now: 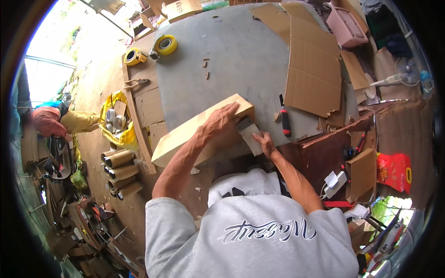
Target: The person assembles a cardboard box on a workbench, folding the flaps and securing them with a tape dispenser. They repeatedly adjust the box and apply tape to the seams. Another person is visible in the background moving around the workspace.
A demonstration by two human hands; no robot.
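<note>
A long cardboard box (pixel 185 141) lies slantwise at the near edge of the grey tabletop. My left hand (pixel 221 119) rests flat on its top near the right end, fingers stretched out. At that end, a flap (pixel 250 136) sticks out, and my right hand (pixel 265 142) pinches its edge with the thumb on top. The right fingers are hidden beneath the flap. A black and red utility knife (pixel 285 121) lies just right of the box.
Flat cardboard sheets (pixel 315 69) cover the table's right side. Yellow tape rolls (pixel 165 45) and pliers (pixel 136 84) lie at the left. Cardboard tubes (pixel 121 172) and a yellow bag (pixel 125 139) are beyond the left edge; another person (pixel 53 121) is farther left. A pink container (pixel 346 27) stands far right.
</note>
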